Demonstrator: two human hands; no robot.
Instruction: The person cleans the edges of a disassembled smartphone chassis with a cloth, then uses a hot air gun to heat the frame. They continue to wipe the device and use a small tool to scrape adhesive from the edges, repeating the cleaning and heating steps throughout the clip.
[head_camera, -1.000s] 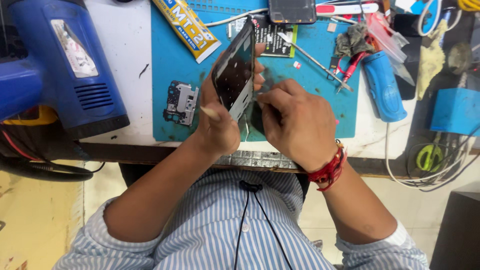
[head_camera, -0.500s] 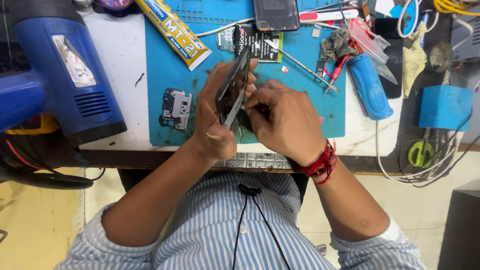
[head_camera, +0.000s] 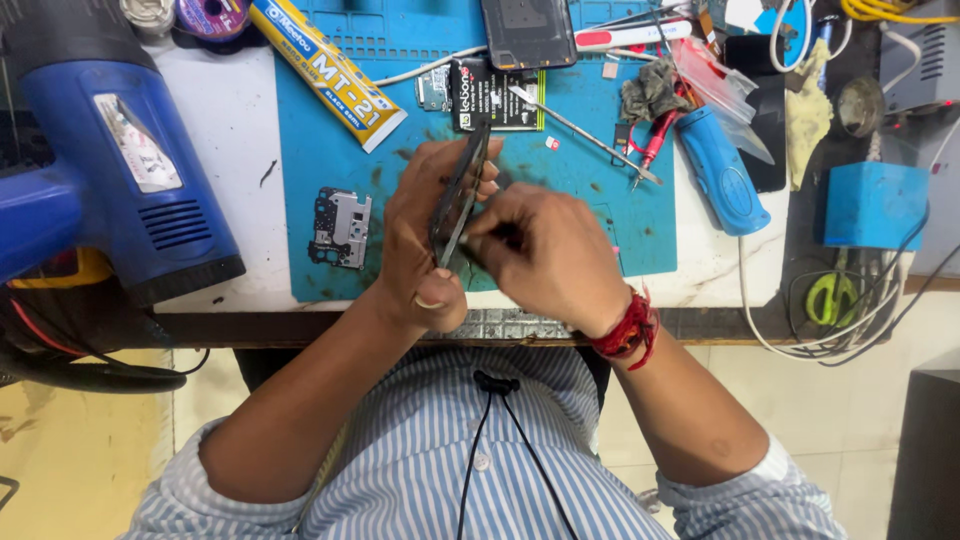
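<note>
Both hands work over the blue silicone mat (head_camera: 320, 170): my left hand (head_camera: 425, 245) grips the thin dark phone frame (head_camera: 460, 195) on edge, and my right hand (head_camera: 545, 255) pinches at its rim, tool unseen; I'd pry gently.

Bare mat (head_camera: 300, 170) lies open along the surface's left; heat gun (head_camera: 120, 170), glue tube (head_camera: 325, 70) and circuit board (head_camera: 340, 228) hem it.
</note>
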